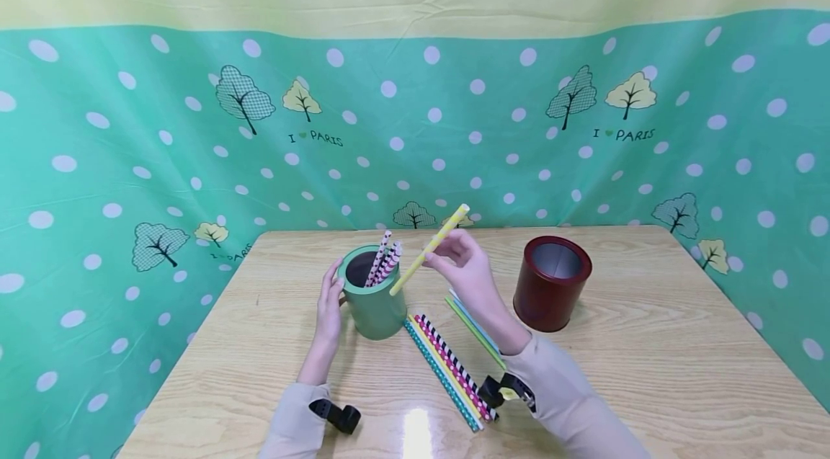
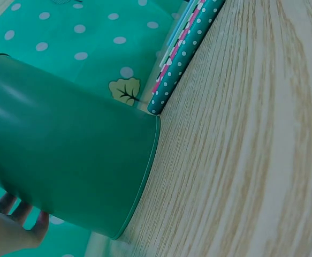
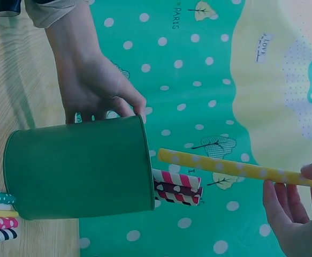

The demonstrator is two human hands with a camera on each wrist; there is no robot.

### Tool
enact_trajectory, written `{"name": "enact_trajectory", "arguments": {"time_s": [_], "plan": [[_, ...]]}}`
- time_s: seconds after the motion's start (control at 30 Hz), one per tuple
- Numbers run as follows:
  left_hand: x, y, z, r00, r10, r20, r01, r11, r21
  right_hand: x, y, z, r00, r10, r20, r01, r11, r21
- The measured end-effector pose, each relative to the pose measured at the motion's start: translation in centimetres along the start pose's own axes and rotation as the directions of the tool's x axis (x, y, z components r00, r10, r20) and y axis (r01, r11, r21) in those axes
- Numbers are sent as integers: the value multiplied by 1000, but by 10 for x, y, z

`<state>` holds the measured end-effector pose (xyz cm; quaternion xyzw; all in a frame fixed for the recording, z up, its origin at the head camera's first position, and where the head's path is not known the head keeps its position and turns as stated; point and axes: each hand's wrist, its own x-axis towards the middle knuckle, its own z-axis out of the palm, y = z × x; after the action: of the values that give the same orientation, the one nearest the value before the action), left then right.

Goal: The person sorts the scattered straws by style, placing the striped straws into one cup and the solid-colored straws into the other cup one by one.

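A green canister [image 1: 376, 315] stands upright on the table, with several pink, black and white patterned paper straws [image 1: 387, 266] sticking out of its top. My left hand [image 1: 328, 315] holds the canister's left side near the rim; in the left wrist view its fingertips [image 2: 40, 222] bend against the wall. Between thumb and fingers my right hand [image 1: 472, 277] pinches a yellow straw with white dots [image 1: 429, 250]. That straw slants above the table, its lower end beside the canister's right rim. In the right wrist view, its near end [image 3: 169, 156] is apart from the opening.
Several patterned straws [image 1: 447, 372] lie side by side in front of the canister. Green and blue straws [image 1: 476, 333] lie partly under my right forearm. A dark red canister [image 1: 551, 293] stands at the right. A dotted green curtain [image 1: 434, 156] hangs behind the table [image 1: 648, 344].
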<state>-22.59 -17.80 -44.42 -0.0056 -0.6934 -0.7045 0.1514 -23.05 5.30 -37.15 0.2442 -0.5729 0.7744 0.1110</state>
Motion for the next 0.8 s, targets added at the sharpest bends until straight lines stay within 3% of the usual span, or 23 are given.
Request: {"name": "enact_trajectory", "arguments": {"time_s": [0.2,0.4,0.8], "plan": [[1,0,0,1000,8,7,-8,1000,-6,3,-3,7,999,-37,6,37,999,-23],[0,2,1,1000,-3,8,3,1000,-4,2,-45,31,995,75,-71,-78,996,-41],[0,0,0,1000,-2,-8,2,1000,-1,7,-31,38,990,129,-64,-135,986,-101]]}}
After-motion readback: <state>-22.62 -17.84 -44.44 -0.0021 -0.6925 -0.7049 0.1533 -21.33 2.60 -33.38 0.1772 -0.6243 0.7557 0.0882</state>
